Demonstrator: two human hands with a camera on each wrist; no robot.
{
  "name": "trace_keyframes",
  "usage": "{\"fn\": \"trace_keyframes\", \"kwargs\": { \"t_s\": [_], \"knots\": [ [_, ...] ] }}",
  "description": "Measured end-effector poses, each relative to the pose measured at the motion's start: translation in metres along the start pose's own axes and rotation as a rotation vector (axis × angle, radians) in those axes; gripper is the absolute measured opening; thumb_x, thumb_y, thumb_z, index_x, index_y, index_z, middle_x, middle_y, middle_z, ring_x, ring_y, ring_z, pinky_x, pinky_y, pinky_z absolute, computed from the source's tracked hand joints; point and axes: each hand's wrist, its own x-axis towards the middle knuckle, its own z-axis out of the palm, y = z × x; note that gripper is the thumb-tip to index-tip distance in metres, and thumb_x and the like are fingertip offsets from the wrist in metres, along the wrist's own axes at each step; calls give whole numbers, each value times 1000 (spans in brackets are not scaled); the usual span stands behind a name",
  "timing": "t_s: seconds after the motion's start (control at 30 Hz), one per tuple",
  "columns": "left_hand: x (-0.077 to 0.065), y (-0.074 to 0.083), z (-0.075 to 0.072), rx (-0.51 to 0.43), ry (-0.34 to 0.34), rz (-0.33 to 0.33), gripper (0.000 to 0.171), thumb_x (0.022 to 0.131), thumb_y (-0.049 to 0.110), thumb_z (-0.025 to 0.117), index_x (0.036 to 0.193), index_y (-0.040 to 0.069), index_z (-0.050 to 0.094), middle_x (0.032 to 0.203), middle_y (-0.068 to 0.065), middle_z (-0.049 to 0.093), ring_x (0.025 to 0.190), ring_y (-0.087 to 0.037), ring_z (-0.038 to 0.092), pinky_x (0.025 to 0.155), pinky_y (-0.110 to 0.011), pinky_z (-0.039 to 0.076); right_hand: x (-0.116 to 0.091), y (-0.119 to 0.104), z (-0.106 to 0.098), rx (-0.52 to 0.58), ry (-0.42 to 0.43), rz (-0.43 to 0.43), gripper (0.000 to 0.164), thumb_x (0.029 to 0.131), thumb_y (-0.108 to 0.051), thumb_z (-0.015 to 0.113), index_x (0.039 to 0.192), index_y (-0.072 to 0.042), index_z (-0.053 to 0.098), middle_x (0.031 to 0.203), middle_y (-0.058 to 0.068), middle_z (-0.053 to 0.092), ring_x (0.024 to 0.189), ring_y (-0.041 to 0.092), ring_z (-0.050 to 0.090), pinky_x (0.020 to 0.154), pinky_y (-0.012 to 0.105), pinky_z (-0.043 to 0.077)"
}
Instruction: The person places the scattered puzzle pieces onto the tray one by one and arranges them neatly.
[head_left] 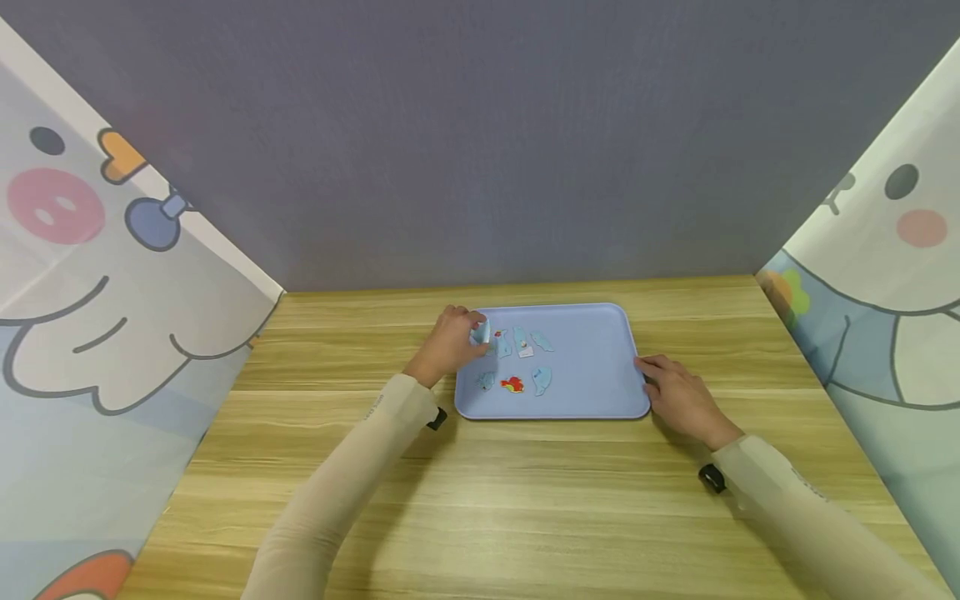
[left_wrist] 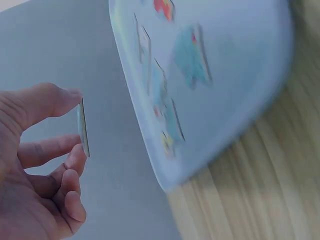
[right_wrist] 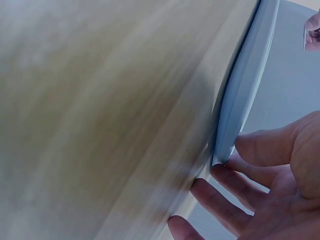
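Over the left end of a pale blue tray, my left hand pinches a thin light-blue puzzle piece between thumb and fingertips. The left wrist view shows this piece edge-on, raised above the tray. Several flat light-blue puzzle pieces with irregular outlines lie on the tray's left half, along with a mostly red piece. At the tray's right edge, my right hand holds the rim, its thumb on the rim and fingertips beneath the edge.
The tray lies on a wood-grain table. A grey panel rises behind the table, and cartoon-printed sheets stand along both sides. Each wrist carries a small black device.
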Motion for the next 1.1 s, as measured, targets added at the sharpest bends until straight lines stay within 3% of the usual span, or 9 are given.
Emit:
{"fn": "trace_keyframes", "kwargs": {
  "t_s": [0.2, 0.4, 0.7, 0.93, 1.1],
  "knots": [
    [2, 28, 7, 48, -14, 109, 40, 78, 23, 77, 111, 2, 67, 94, -5, 63, 90, -23, 51, 84, -35, 39, 0, 0, 0, 1, 2, 4, 42, 89, -1, 56, 130, 9, 51, 126, 24, 51, 113, 45, 47, 79, 61, 39],
    [4, 59, 15, 108, -78, 196, 35, 79, 28, 76, 106, 6, 69, 96, -3, 64, 88, -20, 51, 81, -33, 40, 0, 0, 0, 5, -3, 11, 42, 90, -1, 56, 130, 9, 51, 127, 24, 50, 113, 45, 47, 79, 61, 39],
    [11, 90, 31, 160, -153, 213, 29, 81, 30, 75, 104, 12, 72, 101, 0, 65, 88, -19, 49, 87, -39, 39, 0, 2, 1, 4, 1, 16, 42, 90, -2, 57, 130, 8, 51, 127, 24, 51, 113, 45, 48, 79, 60, 40],
    [17, 105, 56, 185, -212, 192, 28, 80, 32, 75, 100, 12, 73, 94, 0, 65, 83, -17, 50, 74, -32, 38, 0, 2, 1, 0, 7, 12, 42, 89, -2, 57, 130, 8, 51, 126, 23, 51, 113, 44, 48, 79, 60, 40],
    [19, 112, 73, 199, -230, 172, 23, 79, 30, 77, 93, 13, 73, 87, 1, 64, 78, -15, 48, 76, -33, 39, -1, 2, 2, -1, 13, 20, 42, 90, -2, 57, 130, 8, 51, 126, 23, 51, 113, 44, 48, 79, 60, 40]
  ]
}}
